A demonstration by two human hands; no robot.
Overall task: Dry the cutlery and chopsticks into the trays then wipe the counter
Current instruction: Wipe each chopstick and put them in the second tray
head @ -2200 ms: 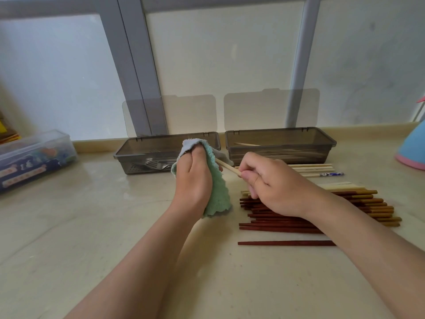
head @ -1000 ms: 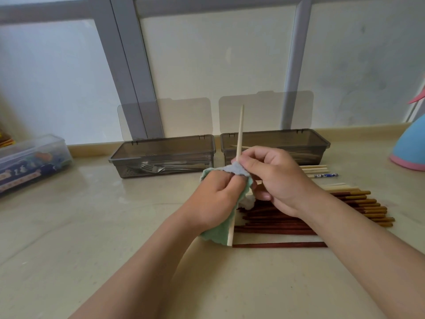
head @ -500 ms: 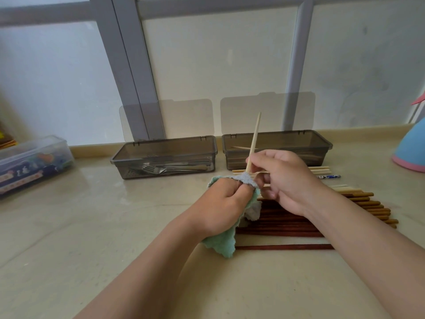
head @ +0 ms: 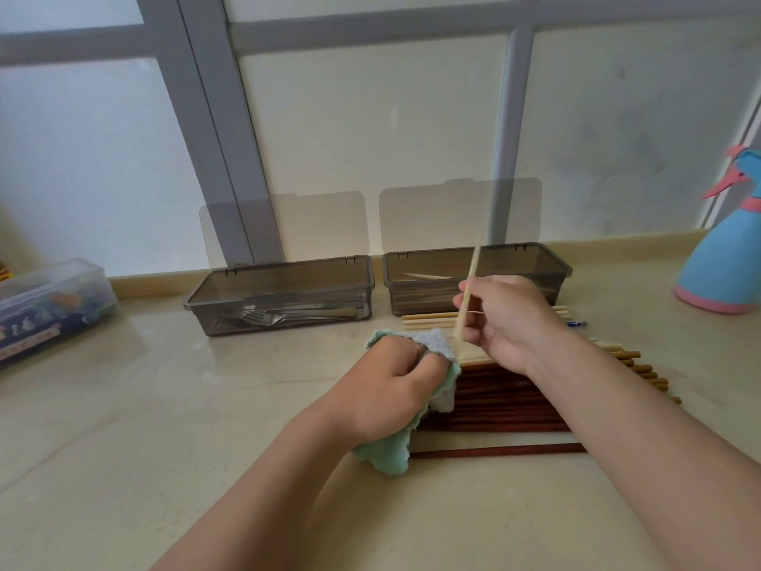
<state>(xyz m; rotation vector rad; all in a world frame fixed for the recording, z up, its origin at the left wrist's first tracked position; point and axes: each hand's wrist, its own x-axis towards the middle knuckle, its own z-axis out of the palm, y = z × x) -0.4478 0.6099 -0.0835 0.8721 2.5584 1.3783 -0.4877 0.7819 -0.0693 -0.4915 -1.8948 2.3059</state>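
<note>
Left hand – fingers curled tight round the green cloth, held low over the counter. Right hand – thumb and fingertips pinch a pale chopstick, near upright, lower tip just beside the cloth. Left tray holds forks; right tray holds a pale chopstick. Remaining chopsticks lie in a row on the counter under the right wrist.

Soft daylight comes through a frosted window with grey frame bars above a beige sill.
</note>
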